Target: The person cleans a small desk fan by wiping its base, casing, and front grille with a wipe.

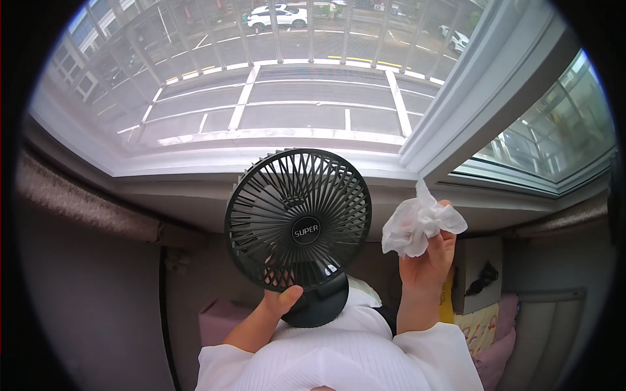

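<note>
A round dark green desk fan (306,230) with a slatted grille stands tilted in front of my chest, its blades still enough to make out behind the slats. Around its lower left edge my left hand (282,298) is closed, the thumb in front and the other fingers partly behind the grille. Off to the right, my raised right hand (428,264) pinches a crumpled white tissue (417,225) that hides some of the fingertips. The tissue is apart from the fan. The fan's round base (317,306) rests close against my white shirt.
Ahead runs a windowsill (169,199) under a white-framed window (293,146) with bars outside. A window pane (541,137) is at the right. Lower right are a grey box (475,287) with a black item and patterned bedding (479,326). A pink object (218,319) sits lower left.
</note>
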`<control>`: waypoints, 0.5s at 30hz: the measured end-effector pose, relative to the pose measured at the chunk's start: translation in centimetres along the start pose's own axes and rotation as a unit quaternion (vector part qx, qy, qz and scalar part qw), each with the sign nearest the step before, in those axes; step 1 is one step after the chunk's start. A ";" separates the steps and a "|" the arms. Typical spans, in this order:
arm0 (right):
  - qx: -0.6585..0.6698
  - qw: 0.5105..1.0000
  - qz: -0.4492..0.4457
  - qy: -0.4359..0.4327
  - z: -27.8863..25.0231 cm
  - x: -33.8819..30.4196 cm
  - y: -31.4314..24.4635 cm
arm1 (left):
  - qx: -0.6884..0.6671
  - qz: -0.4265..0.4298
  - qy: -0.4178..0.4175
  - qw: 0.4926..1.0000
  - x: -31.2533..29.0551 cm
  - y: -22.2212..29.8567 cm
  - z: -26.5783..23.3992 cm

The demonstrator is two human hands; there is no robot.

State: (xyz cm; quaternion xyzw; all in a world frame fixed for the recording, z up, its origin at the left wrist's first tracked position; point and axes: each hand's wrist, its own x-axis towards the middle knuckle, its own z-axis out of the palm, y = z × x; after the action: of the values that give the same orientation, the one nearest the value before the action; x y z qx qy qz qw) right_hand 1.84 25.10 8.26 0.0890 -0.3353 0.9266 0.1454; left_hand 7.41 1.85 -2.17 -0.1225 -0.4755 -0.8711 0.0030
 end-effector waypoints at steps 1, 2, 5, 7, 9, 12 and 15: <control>0.006 1.000 0.015 0.000 0.1 -0.1 0.2 | 0.000 -0.001 0.000 1.000 0.0 0.0 -0.1; 0.011 1.000 0.029 0.000 0.2 -0.2 0.3 | 0.006 -0.003 0.002 1.000 0.1 0.1 0.1; -0.012 0.999 0.040 -0.018 1.2 -0.3 0.6 | 0.009 0.000 0.001 1.000 0.4 0.5 0.7; -0.016 0.995 0.041 -0.093 1.2 -0.5 1.0 | 0.006 0.004 0.000 1.000 0.5 0.5 0.8; -0.147 0.975 -0.030 -0.163 1.3 -0.8 1.8 | 0.014 0.000 -0.008 1.000 0.6 0.8 0.9; -0.501 0.821 -0.197 -0.190 2.8 -0.3 1.6 | 0.025 -0.005 -0.018 1.000 0.5 1.0 0.7; -0.586 0.731 -0.300 -0.178 2.9 -0.3 2.3 | 0.026 0.000 0.002 1.000 0.3 0.8 0.8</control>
State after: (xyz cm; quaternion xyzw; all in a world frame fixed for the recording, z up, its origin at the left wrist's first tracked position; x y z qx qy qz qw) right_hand 1.58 21.48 9.05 0.2454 -0.7874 0.4215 0.3769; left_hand 7.38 2.08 -1.05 -0.1203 -0.4982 -0.8587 0.0074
